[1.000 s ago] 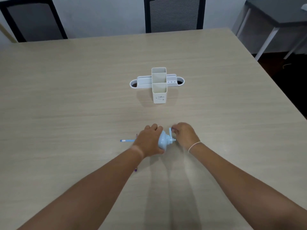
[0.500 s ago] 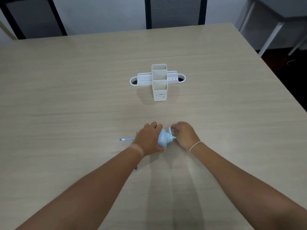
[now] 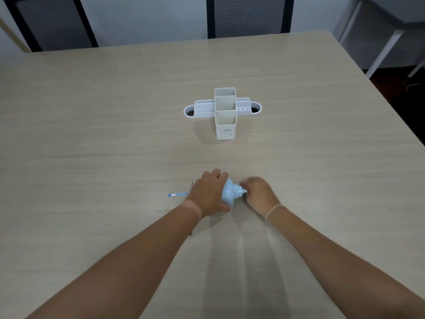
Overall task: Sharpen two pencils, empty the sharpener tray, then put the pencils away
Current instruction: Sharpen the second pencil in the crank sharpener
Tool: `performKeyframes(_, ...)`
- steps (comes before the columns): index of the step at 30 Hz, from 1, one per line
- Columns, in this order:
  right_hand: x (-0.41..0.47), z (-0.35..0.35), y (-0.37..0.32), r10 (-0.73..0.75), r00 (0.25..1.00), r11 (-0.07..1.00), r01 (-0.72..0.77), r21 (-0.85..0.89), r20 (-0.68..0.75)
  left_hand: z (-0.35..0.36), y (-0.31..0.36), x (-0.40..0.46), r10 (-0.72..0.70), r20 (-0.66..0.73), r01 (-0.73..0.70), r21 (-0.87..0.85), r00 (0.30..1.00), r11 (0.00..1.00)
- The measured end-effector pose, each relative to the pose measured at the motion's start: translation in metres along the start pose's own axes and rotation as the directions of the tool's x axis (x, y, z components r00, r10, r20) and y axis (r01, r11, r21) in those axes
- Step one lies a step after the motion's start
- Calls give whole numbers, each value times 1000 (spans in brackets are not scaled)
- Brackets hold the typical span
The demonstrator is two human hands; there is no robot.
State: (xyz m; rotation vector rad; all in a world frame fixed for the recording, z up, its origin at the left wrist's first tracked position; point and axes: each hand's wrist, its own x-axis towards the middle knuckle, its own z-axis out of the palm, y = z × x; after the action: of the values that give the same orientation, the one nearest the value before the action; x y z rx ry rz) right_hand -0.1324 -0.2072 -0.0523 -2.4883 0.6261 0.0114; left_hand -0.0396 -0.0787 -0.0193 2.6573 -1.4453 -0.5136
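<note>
While the left hand (image 3: 210, 194) clasps the sharpener (image 3: 230, 194) (axis left-right, crank rightward), the right hand (image 3: 259, 195) pinches its crank on a wooden table (image 3: 92, 134), chairs (image 3: 249, 16) behind

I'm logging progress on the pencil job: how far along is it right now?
Nothing looks finished: the white organizer shows no pencils. In hand: the left hand grips the blue sharpener, a blue pencil sticking out beside it, while the right hand is at the crank end. Whether this is the first or second pencil is unclear. Emptying the tray and storing pencils remain.
</note>
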Motion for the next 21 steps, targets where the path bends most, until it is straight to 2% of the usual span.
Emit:
performKeyframes(2,-29,9,2,-33,999,999,33,8,18,-1,0,0,3,2,-3,9,1000,1000)
performKeyframes(7,-64,-14,-6,-231,951,960,257,111,-206,1,-1,1,-4,6,4,-5,1000,1000)
performKeyframes(10,-28,-28,-11,-183,941,968,223,113,-286,1,-1,2,-2,0,2,-13,1000,1000)
performKeyframes(12,1,-27,-9,-86,973,983,117,138,-215,0,-1,2,14,3,-14,8,1000,1000)
performKeyframes(14,9,-13,-1,-20,997,993,27,112,-68,1,0,1,14,-2,-14,4,1000,1000)
performKeyframes(16,-13,3,3,-28,1000,998,27,54,7,0,-1,0,7,-3,-7,7,1000,1000)
performKeyframes(18,-49,11,6,-114,993,991,116,68,-22,1,-2,1,11,3,-11,2,1000,1000)
performKeyframes(21,-69,-3,1,-215,959,957,245,153,-186,1,-2,2,19,12,-19,7,1000,1000)
